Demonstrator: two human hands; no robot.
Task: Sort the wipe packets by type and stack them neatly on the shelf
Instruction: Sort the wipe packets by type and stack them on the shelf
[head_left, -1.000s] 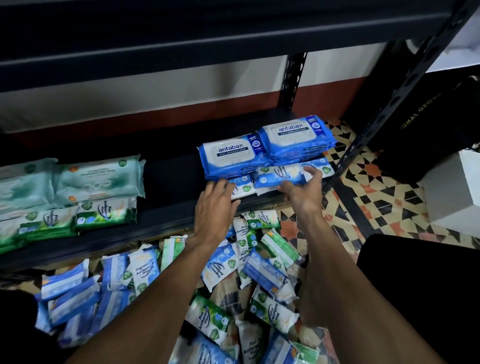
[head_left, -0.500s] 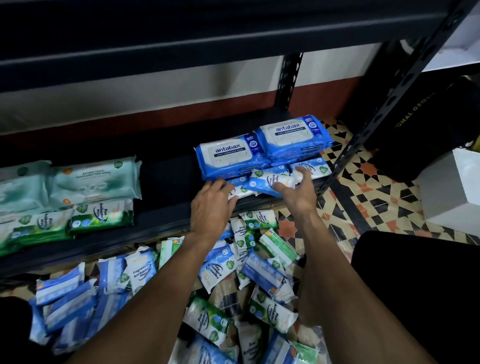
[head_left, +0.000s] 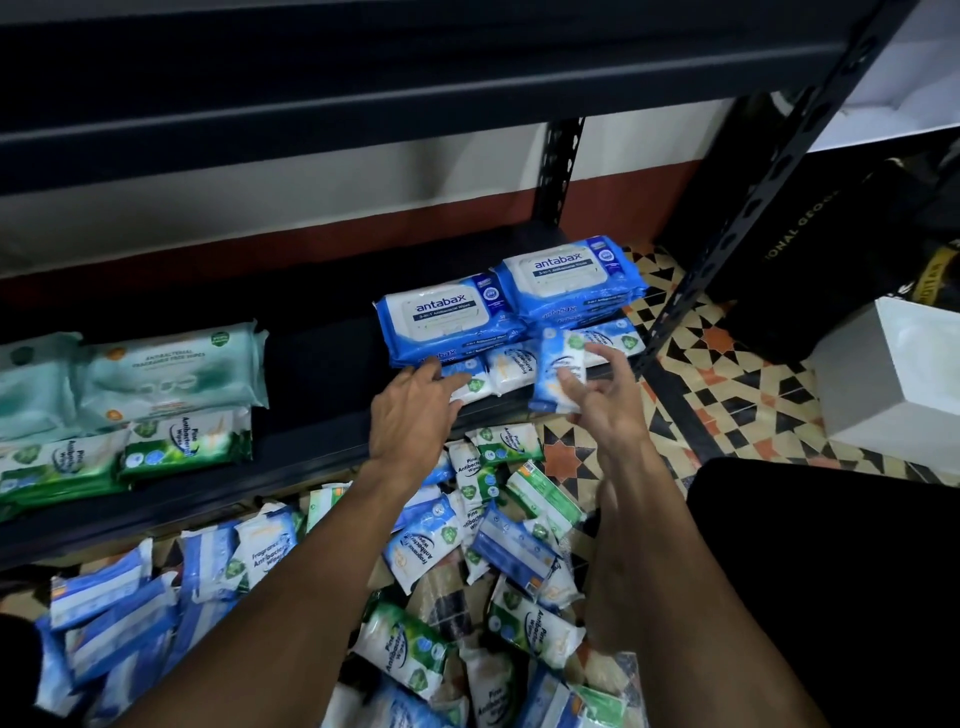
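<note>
Right hand (head_left: 602, 400) is pinching a blue packet (head_left: 556, 364) under its thumb, holding it upright and slightly tilted at the front edge of the shelf (head_left: 322, 364), just before a row (head_left: 511, 366) of similar small packets. Left hand (head_left: 413, 415) is lying flat with relaxed fingers, touching the row's left end. Antabax packs (head_left: 447, 317) are sitting stacked behind the row, and green packs (head_left: 171, 374) are lying far left. A pile (head_left: 511, 540) of loose packets is covering the floor below.
</note>
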